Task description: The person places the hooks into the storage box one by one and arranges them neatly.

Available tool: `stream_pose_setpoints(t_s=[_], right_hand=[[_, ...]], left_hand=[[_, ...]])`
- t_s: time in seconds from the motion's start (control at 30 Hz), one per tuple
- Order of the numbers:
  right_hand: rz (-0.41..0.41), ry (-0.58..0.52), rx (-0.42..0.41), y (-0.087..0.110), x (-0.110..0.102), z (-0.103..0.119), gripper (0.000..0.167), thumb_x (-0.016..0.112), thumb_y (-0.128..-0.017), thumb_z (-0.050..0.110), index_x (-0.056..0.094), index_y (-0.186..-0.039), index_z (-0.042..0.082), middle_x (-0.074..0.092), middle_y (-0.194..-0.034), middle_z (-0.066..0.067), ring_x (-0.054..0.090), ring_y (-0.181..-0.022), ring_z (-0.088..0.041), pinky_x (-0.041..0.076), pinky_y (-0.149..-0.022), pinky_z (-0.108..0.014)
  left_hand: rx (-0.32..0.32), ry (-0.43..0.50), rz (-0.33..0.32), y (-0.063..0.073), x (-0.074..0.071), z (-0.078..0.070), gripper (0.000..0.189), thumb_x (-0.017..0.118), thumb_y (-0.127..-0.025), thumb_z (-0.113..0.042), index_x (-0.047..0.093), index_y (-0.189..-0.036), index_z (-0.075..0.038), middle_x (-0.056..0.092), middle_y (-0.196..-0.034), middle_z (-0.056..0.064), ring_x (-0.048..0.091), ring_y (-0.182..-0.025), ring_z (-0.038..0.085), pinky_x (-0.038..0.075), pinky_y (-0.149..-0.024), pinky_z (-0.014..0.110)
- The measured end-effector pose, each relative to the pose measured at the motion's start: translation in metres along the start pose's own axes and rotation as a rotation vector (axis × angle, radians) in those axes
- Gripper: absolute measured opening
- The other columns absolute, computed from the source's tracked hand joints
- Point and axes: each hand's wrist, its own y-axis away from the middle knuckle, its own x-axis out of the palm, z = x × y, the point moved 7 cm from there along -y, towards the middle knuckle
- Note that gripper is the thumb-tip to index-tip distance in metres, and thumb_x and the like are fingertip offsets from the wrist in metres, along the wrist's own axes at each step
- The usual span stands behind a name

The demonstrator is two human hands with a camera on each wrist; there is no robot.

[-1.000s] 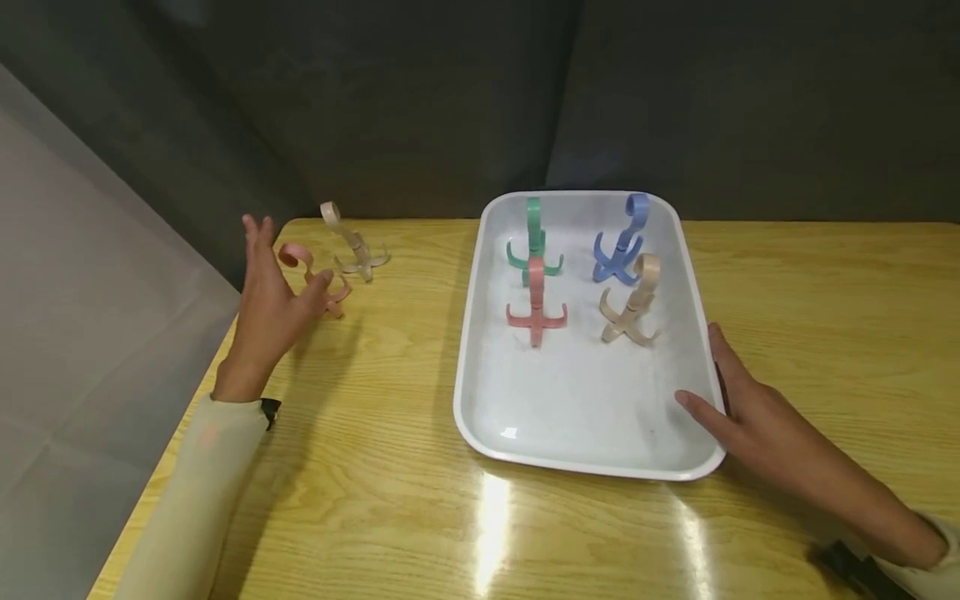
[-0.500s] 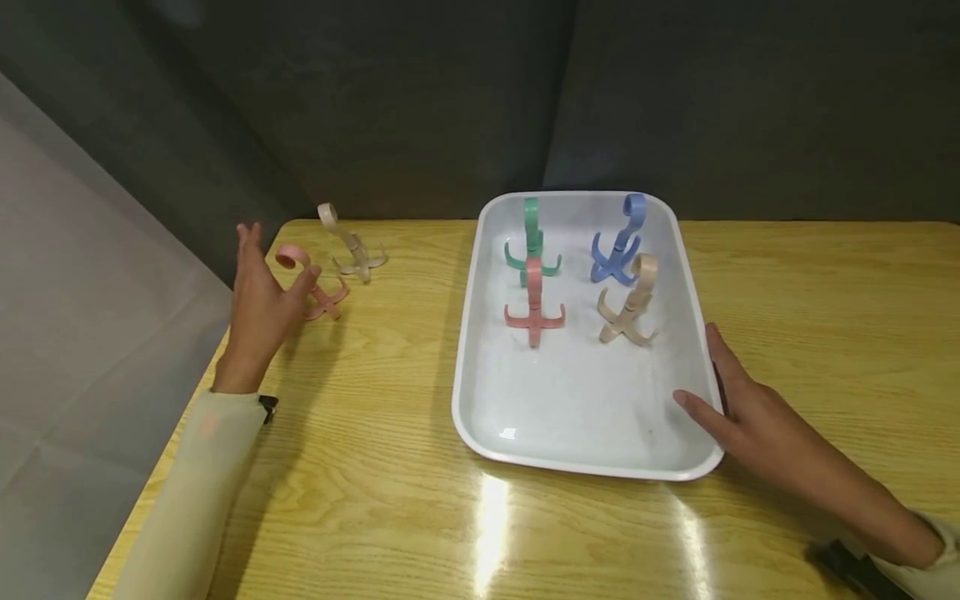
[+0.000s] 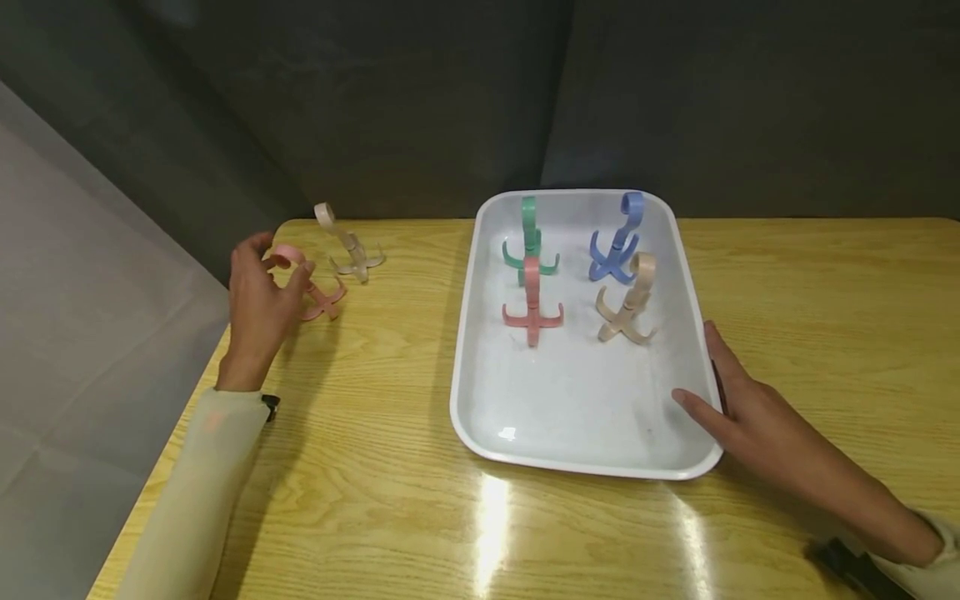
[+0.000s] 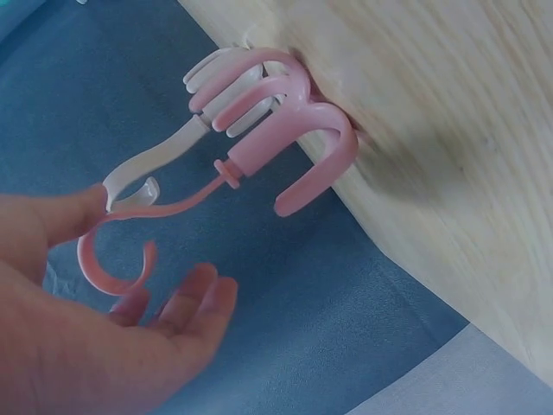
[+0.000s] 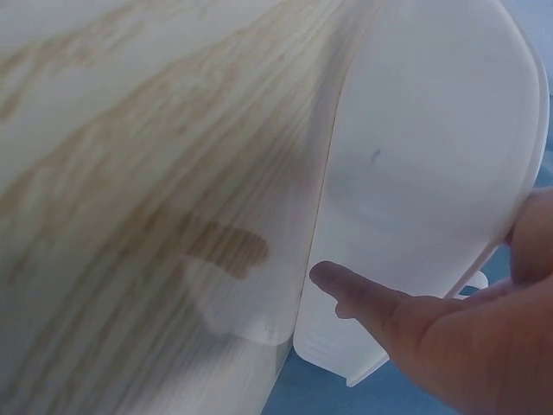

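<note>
My left hand (image 3: 258, 304) curls its thumb and fingers round the curved top of a pink multi-pronged hanging hook (image 3: 325, 300). The prongs of this hook rest on the wooden table at the back left. In the left wrist view, the thumb touches its thin neck, with the fingertips (image 4: 130, 304) right at the curl. Close behind stands a beige hanging hook (image 3: 358, 258). My right hand (image 3: 757, 425) grips the right wall of a white tray (image 3: 585, 412), its thumb over the rim inside and its other fingers outside.
Standing in the tray are a green hook (image 3: 531, 242), a blue hook (image 3: 618, 250), another pink hook (image 3: 532, 312) and another beige hook (image 3: 633, 304). A dark curtain (image 3: 420, 108) hangs along the back edge of the wooden table (image 3: 382, 433). The table's left edge runs beneath my left forearm.
My left hand has shifted slightly left, and its raised fingers have come down and curled about the pink hook's top. My right hand stays on the tray.
</note>
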Motion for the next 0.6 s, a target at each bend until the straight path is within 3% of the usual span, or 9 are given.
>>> stream_pose_setpoints(t_s=[0.23, 0.6], right_hand=[[-0.001, 0.001, 0.001, 0.0001, -0.0003, 0.0006, 0.094, 0.065, -0.106, 0.018, -0.006, -0.165, 0.002, 0.036, -0.15, -0.044, 0.056, -0.121, -0.055, 0.054, -0.086, -0.06], [0.01, -0.023, 0.01, 0.0001, 0.0, 0.0019, 0.092, 0.063, -0.106, 0.016, -0.006, -0.165, 0.002, 0.033, -0.152, -0.044, 0.056, -0.122, -0.057, 0.054, -0.087, -0.06]], left_hand=[[-0.014, -0.004, -0.044, 0.0003, -0.0018, -0.0007, 0.052, 0.069, -0.101, -0.013, 0.045, -0.141, 0.009, 0.054, -0.134, 0.026, 0.059, -0.116, 0.039, 0.044, -0.099, 0.049], [0.035, 0.019, -0.058, 0.0015, -0.0054, -0.0037, 0.049, 0.069, -0.101, -0.01, 0.05, -0.141, 0.009, 0.059, -0.13, 0.025, 0.062, -0.113, 0.039, 0.047, -0.096, 0.049]])
